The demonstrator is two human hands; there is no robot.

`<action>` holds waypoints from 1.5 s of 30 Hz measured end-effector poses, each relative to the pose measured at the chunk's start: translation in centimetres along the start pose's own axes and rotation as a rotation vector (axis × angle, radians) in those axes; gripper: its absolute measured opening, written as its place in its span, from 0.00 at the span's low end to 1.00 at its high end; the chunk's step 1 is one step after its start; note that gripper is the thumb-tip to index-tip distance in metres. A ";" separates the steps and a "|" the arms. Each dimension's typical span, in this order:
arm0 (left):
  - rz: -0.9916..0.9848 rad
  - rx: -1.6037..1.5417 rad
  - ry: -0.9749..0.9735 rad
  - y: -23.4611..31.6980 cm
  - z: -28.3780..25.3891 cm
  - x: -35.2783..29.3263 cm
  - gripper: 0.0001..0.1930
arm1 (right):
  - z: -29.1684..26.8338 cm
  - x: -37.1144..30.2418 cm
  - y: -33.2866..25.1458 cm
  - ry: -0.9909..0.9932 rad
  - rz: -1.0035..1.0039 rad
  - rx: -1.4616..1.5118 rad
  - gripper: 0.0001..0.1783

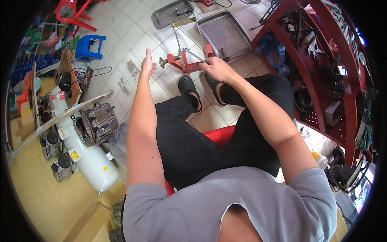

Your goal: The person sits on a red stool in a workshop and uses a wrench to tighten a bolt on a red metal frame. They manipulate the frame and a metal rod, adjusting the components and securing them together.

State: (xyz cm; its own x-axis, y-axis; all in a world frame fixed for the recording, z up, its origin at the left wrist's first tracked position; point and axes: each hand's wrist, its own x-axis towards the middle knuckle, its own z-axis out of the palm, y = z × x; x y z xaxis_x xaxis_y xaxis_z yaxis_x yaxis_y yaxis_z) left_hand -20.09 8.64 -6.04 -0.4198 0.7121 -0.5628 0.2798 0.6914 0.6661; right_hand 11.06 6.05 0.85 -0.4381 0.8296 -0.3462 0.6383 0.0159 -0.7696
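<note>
My left hand (pixel 148 65) is held out over the tiled floor, fingers stretched and pressed flat together, with nothing in it. It is to the left of a red metal clamp frame (pixel 175 61) that has a screw knob (pixel 163 62) on its near-left side and long thin rods reaching away from me. My right hand (pixel 218 69) is closed around one end of a long grey wrench (pixel 194 55). The wrench slants across the red frame, its far end near the frame's middle; whether it touches a bolt cannot be seen.
Beyond the frame lie two metal trays, a large one (pixel 246 43) and a smaller one (pixel 158 17) holding a dark metal part. A blue stool (pixel 90 47) and a red chair (pixel 76 20) are at left, a white tank (pixel 90 161) nearer. A dark red tool rack (pixel 318 80) rises at right.
</note>
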 end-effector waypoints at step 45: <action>-0.056 -0.130 -0.204 0.7 1.7 -0.5 0.48 | 0.6 0.1 0.9 0.110 -0.046 -0.023 0.24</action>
State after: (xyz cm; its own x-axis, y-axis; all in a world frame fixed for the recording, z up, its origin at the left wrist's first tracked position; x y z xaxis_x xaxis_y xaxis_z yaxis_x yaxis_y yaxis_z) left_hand -18.17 8.93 -6.16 -0.2449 0.6923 -0.6788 0.1417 0.7182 0.6813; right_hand 11.18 5.83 -0.21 -0.3961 0.8837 -0.2494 0.6345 0.0671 -0.7700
